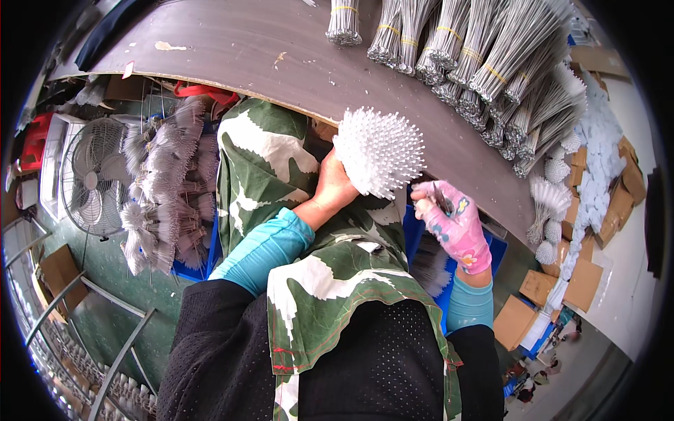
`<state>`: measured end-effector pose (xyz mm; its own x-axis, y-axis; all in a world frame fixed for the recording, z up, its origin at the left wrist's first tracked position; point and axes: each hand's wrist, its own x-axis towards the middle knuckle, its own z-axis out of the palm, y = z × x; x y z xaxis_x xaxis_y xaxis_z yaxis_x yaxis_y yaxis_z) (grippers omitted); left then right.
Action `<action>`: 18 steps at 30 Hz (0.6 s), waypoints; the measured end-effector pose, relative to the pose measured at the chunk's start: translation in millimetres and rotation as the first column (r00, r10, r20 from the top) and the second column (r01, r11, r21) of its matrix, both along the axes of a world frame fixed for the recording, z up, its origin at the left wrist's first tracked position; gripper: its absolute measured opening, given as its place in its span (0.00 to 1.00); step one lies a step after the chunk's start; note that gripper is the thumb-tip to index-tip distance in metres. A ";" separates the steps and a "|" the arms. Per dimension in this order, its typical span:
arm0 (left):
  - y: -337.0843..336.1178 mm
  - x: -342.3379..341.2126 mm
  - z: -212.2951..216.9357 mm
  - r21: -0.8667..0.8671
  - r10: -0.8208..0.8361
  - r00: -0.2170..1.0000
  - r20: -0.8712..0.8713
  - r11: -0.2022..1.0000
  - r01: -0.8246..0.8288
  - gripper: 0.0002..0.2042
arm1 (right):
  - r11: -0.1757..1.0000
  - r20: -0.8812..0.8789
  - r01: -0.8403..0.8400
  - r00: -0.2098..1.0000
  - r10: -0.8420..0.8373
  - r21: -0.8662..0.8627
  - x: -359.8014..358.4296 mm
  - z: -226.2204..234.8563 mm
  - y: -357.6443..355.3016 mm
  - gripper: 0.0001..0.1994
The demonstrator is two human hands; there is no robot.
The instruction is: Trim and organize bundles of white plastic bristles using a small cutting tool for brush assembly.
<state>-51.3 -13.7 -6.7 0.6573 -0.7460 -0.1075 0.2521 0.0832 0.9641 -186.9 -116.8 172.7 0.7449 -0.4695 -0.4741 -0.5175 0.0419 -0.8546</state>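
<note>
1. Grey worktable [232, 42], curved edge, scuffed top.
2. Banded bundles of thin grey rods [484, 56] heaped on its far right.
3. White standing fan [91, 179] on green floor, left.
4. Loose rod bundles [165, 189] beside fan, over a blue crate.
5. Cardboard boxes [533, 302] lower right.
6. Green-and-white leaf-print cloth [281, 182] across lap.

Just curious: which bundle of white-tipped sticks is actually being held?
The fanned bundle in the left hand, above the lap; the others lie banded on the table.

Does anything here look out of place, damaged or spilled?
Nothing clearly wrong. The left hand holds a white-tipped bundle; the gloved right hand pinches a few thin pieces. Only small scraps lie loose on the grey table.
</note>
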 end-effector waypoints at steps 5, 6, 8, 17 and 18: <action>-3.6 -1.6 -6.6 -0.062 -0.009 0.999 0.045 0.998 0.012 0.28 | 0.991 0.163 0.024 0.987 -0.003 -0.132 10.9 -3.8 17.2 0.12; -4.3 -2.0 -7.5 -0.063 -0.009 0.999 0.047 0.998 0.012 0.28 | 0.991 0.155 0.052 0.987 -0.032 -0.127 13.1 -7.3 21.7 0.13; -4.0 -3.1 -8.9 -0.026 -0.021 0.996 0.086 0.999 0.024 0.30 | 0.975 0.174 0.112 0.982 -0.079 -0.193 14.1 -18.6 27.4 0.13; 10.7 -5.4 42.2 0.171 0.050 0.975 0.214 0.981 -0.088 0.29 | 0.902 0.273 0.204 0.957 -0.101 -0.380 21.5 -13.8 23.4 0.05; 12.7 -4.9 43.9 0.178 0.025 0.975 0.223 0.982 -0.065 0.30 | 0.912 0.240 0.159 0.968 -0.069 -0.378 20.7 -11.4 22.6 0.04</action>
<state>-56.2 -1.0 37.2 0.7124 -0.6961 -0.0890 0.0336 -0.0929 0.9951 -166.1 -94.2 161.4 0.7380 -0.6714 -0.0676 -0.3294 -0.2709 -0.9045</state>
